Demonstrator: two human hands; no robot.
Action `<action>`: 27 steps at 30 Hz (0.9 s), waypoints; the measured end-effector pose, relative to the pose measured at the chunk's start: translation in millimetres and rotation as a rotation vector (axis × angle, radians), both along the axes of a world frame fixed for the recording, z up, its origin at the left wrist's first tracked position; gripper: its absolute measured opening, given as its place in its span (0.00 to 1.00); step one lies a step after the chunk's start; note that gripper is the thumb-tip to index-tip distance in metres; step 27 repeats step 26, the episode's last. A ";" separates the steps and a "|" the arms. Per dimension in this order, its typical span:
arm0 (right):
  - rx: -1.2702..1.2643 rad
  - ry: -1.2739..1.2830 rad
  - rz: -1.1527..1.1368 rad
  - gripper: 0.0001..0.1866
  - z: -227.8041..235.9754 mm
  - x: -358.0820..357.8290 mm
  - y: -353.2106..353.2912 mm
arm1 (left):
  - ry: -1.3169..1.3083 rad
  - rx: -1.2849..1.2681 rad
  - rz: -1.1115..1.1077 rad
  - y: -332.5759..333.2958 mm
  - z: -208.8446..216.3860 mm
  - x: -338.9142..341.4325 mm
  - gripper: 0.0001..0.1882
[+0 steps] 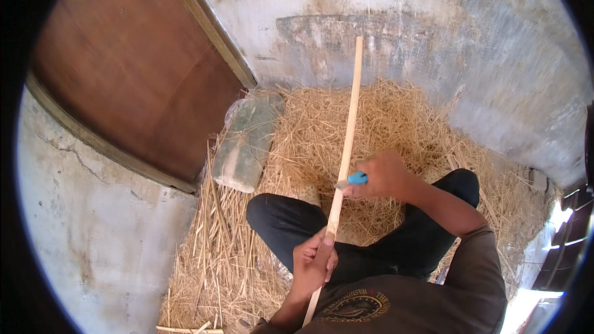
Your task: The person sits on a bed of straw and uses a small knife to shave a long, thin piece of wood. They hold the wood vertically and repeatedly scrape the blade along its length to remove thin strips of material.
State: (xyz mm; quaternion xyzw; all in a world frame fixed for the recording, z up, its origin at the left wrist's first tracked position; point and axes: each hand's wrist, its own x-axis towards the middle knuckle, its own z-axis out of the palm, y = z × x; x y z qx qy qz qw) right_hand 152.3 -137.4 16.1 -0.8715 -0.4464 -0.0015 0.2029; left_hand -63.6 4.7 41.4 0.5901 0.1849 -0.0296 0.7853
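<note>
A long, pale, slightly bowed strip of wood or bamboo (351,117) runs from my lap up toward the far wall. My left hand (307,266) is closed round its lower part. A reddish-brown patch (324,250) covers the strip there, and I cannot tell whether it is a separate wrap. Farther up the strip, my right hand (385,173) grips a blue-handled knife (357,177). Its short blade touches the strip, though blur hides the edge. The strip's lower end passes beside my left forearm and out of the frame.
Loose straw and shavings (396,124) cover the floor around my bent legs (288,216). A grey-green stone slab (246,142) lies at the left, near a brown door panel (142,68). A stained plaster wall (433,37) closes off the far side. Longer slivers (213,229) lie at the left.
</note>
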 end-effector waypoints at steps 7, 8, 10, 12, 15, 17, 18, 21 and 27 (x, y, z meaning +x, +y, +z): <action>0.024 -0.057 -0.311 0.37 -10.0 52.7 -4.7 | -0.001 -0.348 0.066 -4.7 -7.8 -1.6 0.16; 0.053 -0.083 -0.182 0.37 -8.5 42.1 3.5 | -0.011 -0.348 0.093 -3.5 -8.6 -0.2 0.16; 0.058 -0.107 0.038 0.39 -11.4 -8.5 4.3 | -0.001 -0.390 0.100 -4.7 -12.6 -1.7 0.16; 0.122 -0.053 -0.022 0.39 -17.3 -2.2 1.5 | -0.009 -0.409 0.100 -3.8 -16.8 -0.9 0.16; 0.134 0.079 -0.329 0.39 -10.4 53.1 -8.5 | 0.032 -0.354 0.061 -7.1 -10.2 -3.7 0.16; -0.001 0.008 -0.330 0.38 -10.4 62.9 -12.8 | 0.028 -0.334 0.030 -6.6 -11.9 -8.1 0.16; -0.066 -0.030 -0.327 0.38 -6.7 66.9 -12.3 | 0.021 -0.321 0.017 -5.8 -12.1 -9.2 0.16; 0.065 -0.072 -0.007 0.39 -15.1 15.1 -10.6 | 0.014 -0.261 0.019 -4.8 -15.1 -10.4 0.16; 0.047 -0.163 -0.173 0.39 -13.2 48.7 -10.0 | -0.028 -0.246 -0.022 -1.1 -10.5 -11.7 0.16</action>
